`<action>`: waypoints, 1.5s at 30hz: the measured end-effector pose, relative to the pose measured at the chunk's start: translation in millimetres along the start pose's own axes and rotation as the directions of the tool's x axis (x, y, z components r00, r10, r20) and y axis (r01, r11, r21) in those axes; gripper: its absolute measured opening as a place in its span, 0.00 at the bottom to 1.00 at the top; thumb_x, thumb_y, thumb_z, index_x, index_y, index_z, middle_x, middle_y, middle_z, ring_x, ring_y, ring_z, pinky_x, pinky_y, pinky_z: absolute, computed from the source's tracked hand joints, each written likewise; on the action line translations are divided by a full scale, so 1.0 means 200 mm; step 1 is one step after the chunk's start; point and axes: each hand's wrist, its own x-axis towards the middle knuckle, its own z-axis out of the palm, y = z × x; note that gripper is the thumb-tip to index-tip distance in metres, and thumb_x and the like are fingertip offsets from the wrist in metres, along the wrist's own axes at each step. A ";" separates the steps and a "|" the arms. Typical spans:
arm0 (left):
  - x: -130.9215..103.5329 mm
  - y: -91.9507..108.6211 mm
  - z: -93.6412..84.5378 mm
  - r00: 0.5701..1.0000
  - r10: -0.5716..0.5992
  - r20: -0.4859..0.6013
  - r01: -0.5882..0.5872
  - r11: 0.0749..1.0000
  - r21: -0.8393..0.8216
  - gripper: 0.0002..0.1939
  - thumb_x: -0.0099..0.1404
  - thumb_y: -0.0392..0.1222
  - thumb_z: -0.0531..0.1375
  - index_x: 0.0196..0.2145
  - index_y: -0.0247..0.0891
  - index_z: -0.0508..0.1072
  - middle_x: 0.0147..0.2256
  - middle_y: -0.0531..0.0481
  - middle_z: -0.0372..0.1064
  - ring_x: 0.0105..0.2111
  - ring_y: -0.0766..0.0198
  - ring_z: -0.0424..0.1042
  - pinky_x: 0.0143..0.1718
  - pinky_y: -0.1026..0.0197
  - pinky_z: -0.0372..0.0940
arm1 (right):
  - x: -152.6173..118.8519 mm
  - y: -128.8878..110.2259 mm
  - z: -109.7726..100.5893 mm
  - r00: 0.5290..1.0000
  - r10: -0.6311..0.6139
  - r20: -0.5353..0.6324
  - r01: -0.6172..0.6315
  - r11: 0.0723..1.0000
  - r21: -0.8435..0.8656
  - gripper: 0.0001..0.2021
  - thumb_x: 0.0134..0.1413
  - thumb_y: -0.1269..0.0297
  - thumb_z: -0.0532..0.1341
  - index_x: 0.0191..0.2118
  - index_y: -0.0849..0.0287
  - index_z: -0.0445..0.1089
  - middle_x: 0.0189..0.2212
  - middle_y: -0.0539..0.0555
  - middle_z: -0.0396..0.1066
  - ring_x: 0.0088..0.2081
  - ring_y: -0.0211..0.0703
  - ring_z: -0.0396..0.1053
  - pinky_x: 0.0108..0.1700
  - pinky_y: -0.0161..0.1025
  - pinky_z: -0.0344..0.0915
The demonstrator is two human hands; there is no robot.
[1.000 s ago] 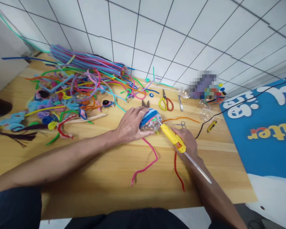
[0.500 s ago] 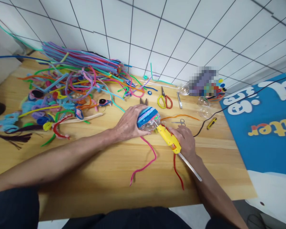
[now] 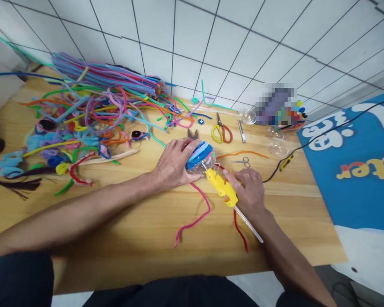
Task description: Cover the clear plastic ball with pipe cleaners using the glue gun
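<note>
My left hand point(image 3: 173, 166) is closed around a clear ball point(image 3: 200, 155) partly covered with blue, light blue and pink pipe cleaners. In my right hand point(image 3: 248, 187) is a yellow hot glue gun point(image 3: 222, 187), a clear glue stick point(image 3: 248, 224) poking out of its back end. The gun's nozzle points at the ball's lower bare side; whether it touches cannot be made out. Below the ball a pink pipe cleaner point(image 3: 208, 204) lies on the table, and a red one point(image 3: 240, 232) runs down beside the gun.
Piled pipe cleaners point(image 3: 92, 111) and a thick bundle of them point(image 3: 109, 79) cover the table's left. Behind the ball lie pliers point(image 3: 193, 134), red-and-yellow scissors point(image 3: 222, 132) and a pen-like tool point(image 3: 242, 131). Small scissors point(image 3: 243, 161), clear balls point(image 3: 279, 147), a black cord point(image 3: 275, 165) and a yellow cutter point(image 3: 286, 163) sit right.
The glue gun has shifted slightly left and down, its nozzle now lower on the ball. My left hand still holds the ball. The view has shifted a little.
</note>
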 end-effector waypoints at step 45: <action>0.00 -0.06 0.05 0.999 0.033 0.034 -0.024 0.975 -0.219 0.50 0.61 0.52 0.77 0.72 0.43 0.56 0.66 0.32 0.68 0.68 0.40 0.71 0.67 0.35 0.71 | -0.03 0.05 0.06 0.997 0.049 -0.056 -0.045 0.997 0.058 0.30 0.75 0.60 0.58 0.77 0.55 0.60 0.40 0.58 0.76 0.40 0.52 0.70 0.46 0.50 0.63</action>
